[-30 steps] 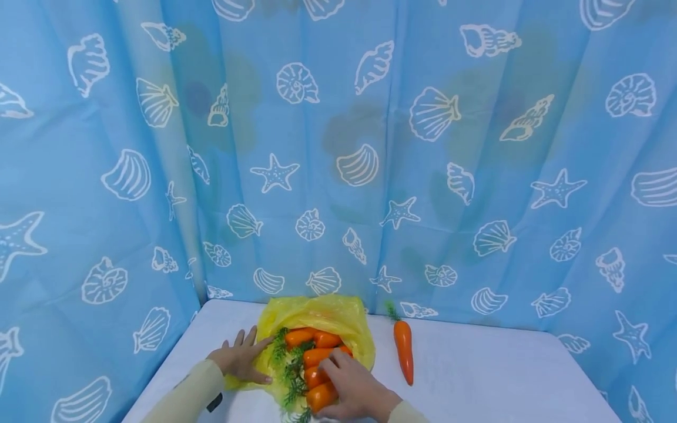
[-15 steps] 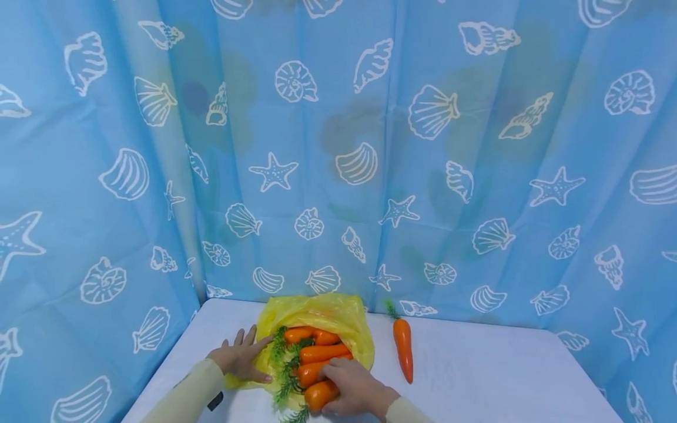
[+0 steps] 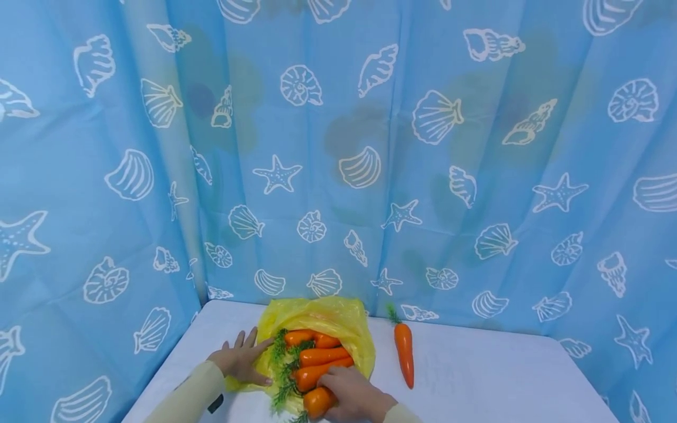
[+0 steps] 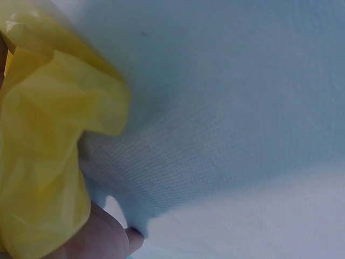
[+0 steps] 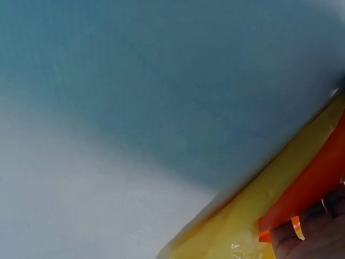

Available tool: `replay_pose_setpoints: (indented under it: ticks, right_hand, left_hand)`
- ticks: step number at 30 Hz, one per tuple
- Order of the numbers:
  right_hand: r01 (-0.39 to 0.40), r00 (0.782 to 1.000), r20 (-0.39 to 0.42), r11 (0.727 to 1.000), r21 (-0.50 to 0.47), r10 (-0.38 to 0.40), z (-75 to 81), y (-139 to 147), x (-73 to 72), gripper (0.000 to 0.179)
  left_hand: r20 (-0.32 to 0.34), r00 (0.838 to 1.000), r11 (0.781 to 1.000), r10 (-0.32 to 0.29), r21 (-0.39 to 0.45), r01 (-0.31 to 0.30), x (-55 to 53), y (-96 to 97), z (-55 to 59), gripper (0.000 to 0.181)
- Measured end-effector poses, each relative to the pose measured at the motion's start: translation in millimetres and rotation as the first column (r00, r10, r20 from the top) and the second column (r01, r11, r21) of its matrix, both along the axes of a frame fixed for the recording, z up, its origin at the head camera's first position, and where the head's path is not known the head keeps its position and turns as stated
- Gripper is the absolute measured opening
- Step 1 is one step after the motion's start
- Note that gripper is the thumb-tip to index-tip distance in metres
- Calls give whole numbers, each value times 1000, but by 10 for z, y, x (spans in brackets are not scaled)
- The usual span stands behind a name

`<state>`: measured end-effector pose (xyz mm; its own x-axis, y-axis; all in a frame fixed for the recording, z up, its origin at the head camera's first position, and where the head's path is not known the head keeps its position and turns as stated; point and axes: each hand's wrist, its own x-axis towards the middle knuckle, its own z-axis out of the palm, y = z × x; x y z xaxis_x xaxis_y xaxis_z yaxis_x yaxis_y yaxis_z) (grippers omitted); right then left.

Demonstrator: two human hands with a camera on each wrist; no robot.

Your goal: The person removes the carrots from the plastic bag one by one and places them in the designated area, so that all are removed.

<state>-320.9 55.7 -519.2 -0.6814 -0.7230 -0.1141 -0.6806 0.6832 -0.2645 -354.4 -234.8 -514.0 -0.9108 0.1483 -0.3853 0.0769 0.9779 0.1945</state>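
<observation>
A yellow plastic bag (image 3: 338, 308) lies with its mouth open, and several orange carrots (image 3: 322, 356) with leafy green tops (image 3: 285, 376) are stacked in rows in it. My right hand (image 3: 354, 396) grips the nearest carrot (image 3: 318, 403), fingers over its far side and thumb at its near side; the hand hides its tip. In the right wrist view, fingers (image 5: 318, 237) touch an orange carrot (image 5: 312, 178) beside the yellow plastic. With fingers spread, my left hand (image 3: 243, 358) rests on the bag's left edge. Yellow plastic (image 4: 43, 151) partly covers that hand in the left wrist view.
One carrot (image 3: 404, 352) lies alone to the right of the bag, leafy end away from me. The white table (image 3: 486, 376) meets a blue curtain (image 3: 338, 176) with white shell prints at the back and left. A small dark object (image 3: 215, 403) shows by the left sleeve.
My right hand has slid slightly toward me with the nearest carrot, uncovering more of the carrot behind it. The left hand and the lone carrot have stayed in place.
</observation>
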Motion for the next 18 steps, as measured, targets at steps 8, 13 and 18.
replay_pose_setpoints:
  ticks: [8,13,18]
  right_hand:
    - [13,1000,5,1000,20,-13,43,-39,29,29]
    - [76,994,80,997,17,-77,70,-104,82,26]
    - [79,991,113,997,-15,-77,92,-122,110,30]
  left_hand:
    - [-4,1000,1000,-12,1,12,-35,-8,-34,103]
    - [9,1000,1000,12,16,-12,-26,-8,-35,105]
    - [11,1000,1000,4,15,-4,-5,-10,-3,105]
